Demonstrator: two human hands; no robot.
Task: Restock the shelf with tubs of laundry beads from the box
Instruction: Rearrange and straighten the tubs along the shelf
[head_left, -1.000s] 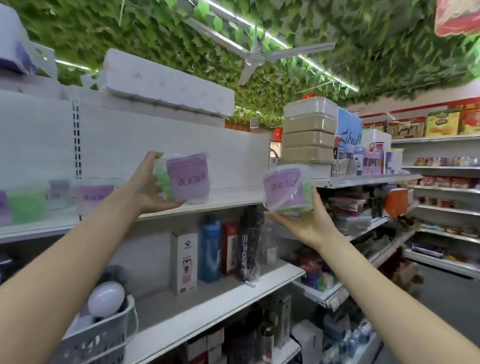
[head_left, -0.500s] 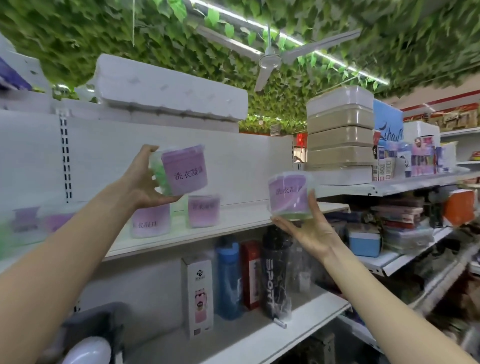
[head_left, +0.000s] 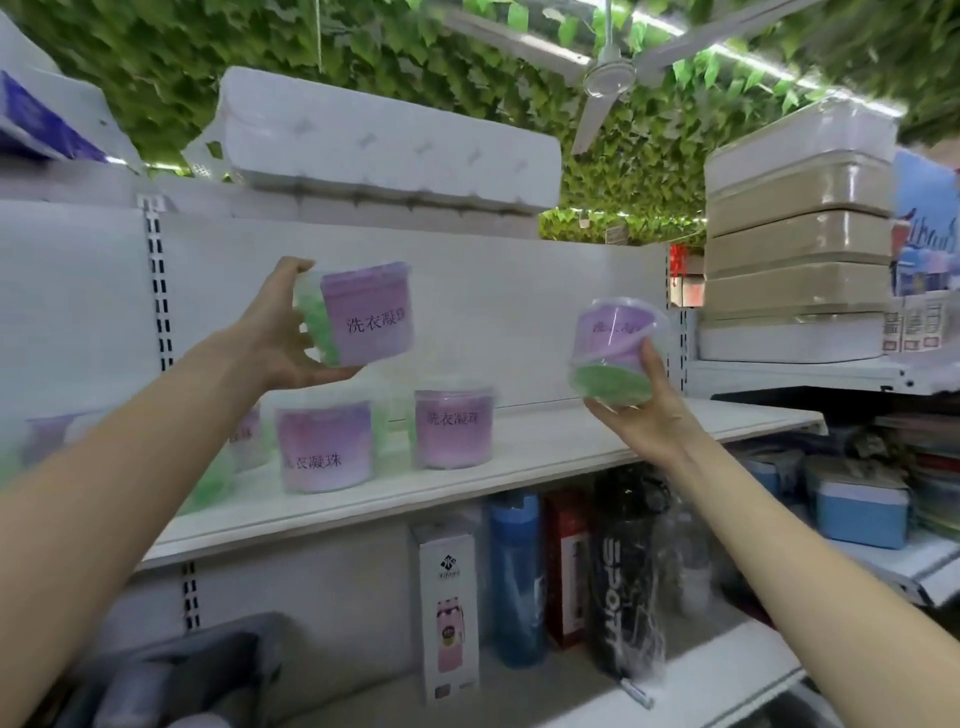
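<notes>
Tipped further than before, the right tub (head_left: 613, 338) is gripped by the right hand (head_left: 644, 415) above the shelf (head_left: 597, 447); the left hand (head_left: 275, 338) grips the left tub (head_left: 366, 314) above 2 shelved tubs (head_left: 452, 431).

Two slender arms (head_left: 104, 493) are shown, bare along the whole length that is seen, from below the white shelf (head_left: 545, 447) up to the wrists. The left grip (head_left: 280, 332) and the right grip (head_left: 644, 415), both seen above the shelf board, are bare as well, fingers and thumbs uncovered.
</notes>
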